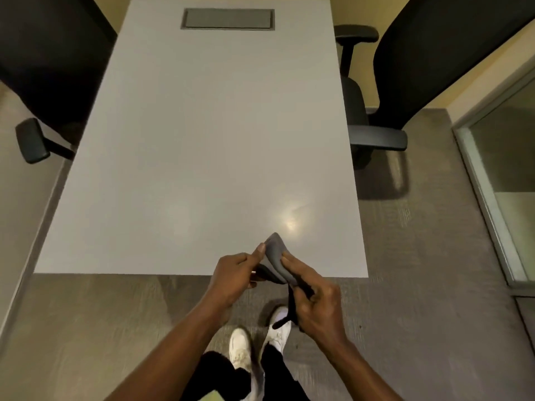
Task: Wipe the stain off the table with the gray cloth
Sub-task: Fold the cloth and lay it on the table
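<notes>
- Cloth (277,257) held in air over table's (202,140) near edge, folded.
- Left hand (231,280) pinches cloth's left side, thumb up.
- Right hand (314,299) grips its right side, fingers curled.

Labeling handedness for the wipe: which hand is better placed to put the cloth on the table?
Probably right. Both hands hold the cloth at the table's near edge, but the right hand grips most of it, and a faint smear, possibly the stain, lies just ahead on that side. The left hand only pinches one edge.
</notes>
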Action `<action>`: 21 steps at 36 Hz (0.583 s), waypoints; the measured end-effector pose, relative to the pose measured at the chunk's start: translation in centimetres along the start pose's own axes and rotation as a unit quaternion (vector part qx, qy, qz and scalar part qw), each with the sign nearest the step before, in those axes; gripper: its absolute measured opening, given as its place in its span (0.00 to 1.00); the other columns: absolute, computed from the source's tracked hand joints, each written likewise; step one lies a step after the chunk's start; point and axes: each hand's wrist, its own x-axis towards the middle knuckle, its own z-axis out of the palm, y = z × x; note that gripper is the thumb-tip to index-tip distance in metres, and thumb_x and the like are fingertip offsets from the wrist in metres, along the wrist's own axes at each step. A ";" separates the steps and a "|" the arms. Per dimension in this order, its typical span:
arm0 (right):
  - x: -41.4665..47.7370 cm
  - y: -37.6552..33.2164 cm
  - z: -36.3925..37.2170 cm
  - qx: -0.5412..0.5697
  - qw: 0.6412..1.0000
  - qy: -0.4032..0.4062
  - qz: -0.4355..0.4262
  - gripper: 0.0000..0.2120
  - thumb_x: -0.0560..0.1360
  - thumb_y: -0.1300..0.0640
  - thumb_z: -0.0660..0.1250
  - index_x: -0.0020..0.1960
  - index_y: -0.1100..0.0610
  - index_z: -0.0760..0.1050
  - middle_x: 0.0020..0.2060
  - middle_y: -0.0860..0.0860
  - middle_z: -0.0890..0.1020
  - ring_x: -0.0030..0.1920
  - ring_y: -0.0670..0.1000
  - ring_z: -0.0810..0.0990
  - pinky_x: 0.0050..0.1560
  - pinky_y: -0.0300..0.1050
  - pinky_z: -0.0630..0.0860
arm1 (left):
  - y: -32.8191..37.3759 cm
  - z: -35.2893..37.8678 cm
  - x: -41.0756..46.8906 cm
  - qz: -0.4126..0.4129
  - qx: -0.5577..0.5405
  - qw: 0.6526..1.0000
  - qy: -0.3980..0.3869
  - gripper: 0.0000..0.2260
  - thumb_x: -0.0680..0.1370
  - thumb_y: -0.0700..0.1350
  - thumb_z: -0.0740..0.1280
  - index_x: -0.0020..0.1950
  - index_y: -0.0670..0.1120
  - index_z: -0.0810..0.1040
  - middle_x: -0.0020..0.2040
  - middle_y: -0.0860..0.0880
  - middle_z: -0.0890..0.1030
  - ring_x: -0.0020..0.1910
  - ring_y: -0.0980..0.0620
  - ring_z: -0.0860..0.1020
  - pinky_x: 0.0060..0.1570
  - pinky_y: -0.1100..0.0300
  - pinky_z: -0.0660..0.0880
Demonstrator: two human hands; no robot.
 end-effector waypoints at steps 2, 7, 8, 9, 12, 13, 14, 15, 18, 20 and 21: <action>0.6 -0.5 -0.2 0.004 1.000 -0.019 -0.014 0.35 0.72 0.80 0.67 0.72 0.54 0.80 0.70 0.46 0.83 0.71 0.46 0.81 0.69 0.49 0.81 | 0.8 -0.3 -0.9 -0.001 -0.067 0.998 0.004 0.19 0.82 0.58 0.73 0.51 0.42 0.90 0.47 0.46 0.92 0.48 0.51 0.91 0.55 0.52 0.86; 2.6 -2.4 -0.2 0.005 0.997 -0.062 -0.041 0.30 0.73 0.72 0.72 0.72 0.53 0.80 0.66 0.45 0.84 0.67 0.45 0.82 0.65 0.47 0.83 | 2.1 -1.7 -2.4 0.007 -0.100 0.995 0.023 0.07 0.81 0.43 0.76 0.45 0.42 0.91 0.46 0.43 0.91 0.48 0.47 0.90 0.50 0.55 0.84; 3.1 -2.9 -0.1 0.016 0.996 -0.075 -0.040 0.29 0.73 0.72 0.73 0.71 0.53 0.80 0.65 0.45 0.84 0.65 0.45 0.83 0.64 0.47 0.83 | 2.3 -2.0 -2.5 0.008 -0.098 0.995 0.030 0.06 0.81 0.41 0.77 0.45 0.41 0.91 0.46 0.43 0.91 0.49 0.46 0.90 0.49 0.55 0.85; 3.6 -3.5 0.2 0.031 0.995 -0.089 -0.039 0.29 0.72 0.70 0.74 0.71 0.54 0.79 0.64 0.46 0.84 0.64 0.47 0.83 0.62 0.47 0.83 | 2.6 -2.3 -2.7 0.012 -0.096 0.995 0.039 0.05 0.80 0.40 0.77 0.46 0.41 0.91 0.45 0.42 0.91 0.49 0.44 0.90 0.49 0.55 0.86; 5.0 -5.8 1.2 0.062 0.991 -0.117 -0.033 0.24 0.74 0.57 0.78 0.69 0.53 0.80 0.61 0.45 0.84 0.62 0.48 0.84 0.62 0.44 0.83 | 3.2 -4.0 -2.8 0.037 -0.069 0.995 0.067 0.04 0.80 0.38 0.77 0.46 0.42 0.91 0.44 0.44 0.91 0.48 0.44 0.91 0.56 0.48 0.88; 5.5 -6.6 1.7 0.071 0.991 -0.115 -0.022 0.23 0.75 0.52 0.79 0.68 0.52 0.80 0.61 0.43 0.85 0.62 0.47 0.84 0.62 0.42 0.83 | 3.2 -4.7 -2.7 0.044 -0.052 0.995 0.077 0.04 0.79 0.39 0.77 0.47 0.44 0.91 0.44 0.45 0.91 0.48 0.45 0.91 0.58 0.45 0.87; 5.9 -7.5 2.3 0.080 0.991 -0.109 -0.005 0.23 0.75 0.49 0.80 0.68 0.51 0.80 0.60 0.41 0.85 0.62 0.45 0.84 0.61 0.40 0.82 | 3.3 -5.5 -2.5 0.051 -0.031 0.995 0.085 0.04 0.79 0.41 0.77 0.47 0.47 0.91 0.44 0.47 0.91 0.48 0.45 0.91 0.60 0.43 0.86; 6.4 -8.3 3.0 0.088 0.991 -0.102 0.010 0.23 0.75 0.47 0.80 0.67 0.49 0.81 0.60 0.40 0.86 0.62 0.43 0.85 0.60 0.38 0.82 | 3.4 -6.3 -2.3 0.057 -0.014 0.994 0.091 0.04 0.79 0.42 0.77 0.47 0.49 0.91 0.44 0.48 0.91 0.48 0.46 0.91 0.61 0.42 0.86; 8.3 -10.6 5.6 0.084 0.993 -0.074 0.031 0.19 0.75 0.46 0.80 0.63 0.46 0.83 0.55 0.37 0.87 0.57 0.42 0.86 0.55 0.36 0.83 | 4.0 -8.9 -2.0 0.074 0.019 0.991 0.109 0.04 0.81 0.45 0.76 0.49 0.52 0.90 0.45 0.53 0.91 0.49 0.50 0.90 0.61 0.44 0.86; 9.8 -11.7 7.3 0.070 0.995 -0.061 0.023 0.11 0.77 0.51 0.79 0.58 0.44 0.84 0.51 0.35 0.87 0.52 0.42 0.86 0.49 0.36 0.83 | 4.6 -11.0 -1.7 0.084 0.037 0.988 0.128 0.03 0.82 0.46 0.75 0.50 0.53 0.88 0.46 0.54 0.90 0.50 0.53 0.89 0.61 0.47 0.86; 10.6 -12.1 8.2 0.062 0.996 -0.061 0.022 0.09 0.78 0.54 0.78 0.56 0.43 0.84 0.49 0.35 0.87 0.51 0.42 0.86 0.47 0.37 0.83 | 4.9 -12.2 -1.5 0.089 0.047 0.986 0.136 0.03 0.83 0.46 0.74 0.51 0.52 0.88 0.47 0.54 0.90 0.51 0.53 0.88 0.61 0.47 0.85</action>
